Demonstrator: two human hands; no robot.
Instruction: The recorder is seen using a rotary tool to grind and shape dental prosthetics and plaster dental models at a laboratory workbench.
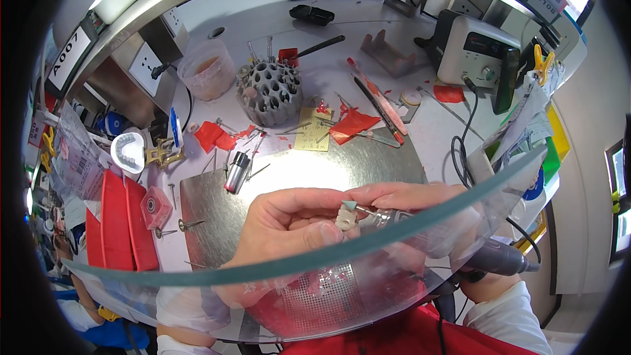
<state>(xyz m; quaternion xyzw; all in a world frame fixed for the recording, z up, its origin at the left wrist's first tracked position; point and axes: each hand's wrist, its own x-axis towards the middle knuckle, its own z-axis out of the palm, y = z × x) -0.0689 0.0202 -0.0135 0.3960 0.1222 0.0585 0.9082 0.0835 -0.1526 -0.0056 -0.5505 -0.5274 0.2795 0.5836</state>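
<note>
My left hand (282, 220) is closed, pinching a small cream-coloured dental piece (344, 220) between thumb and fingers. My right hand (420, 199) is wrapped round a rotary handpiece (499, 258), whose dark rear end points to the lower right. A pale green pointed grinding tip (349, 204) on its thin shank meets the top of the dental piece, or lies just over it; I cannot tell which. Both hands are close together above the metal plate (302, 168). A clear shield (223, 277) with a greenish edge crosses in front of them and hides part of the handpiece.
A grey bur holder (269, 102) and a plastic tub (206, 69) stand behind the plate. Red wax scraps (353, 125) and several tools lie about. A white dental model (129, 153) and red trays (121, 223) are at left, a control unit (476, 49) with a cable at right.
</note>
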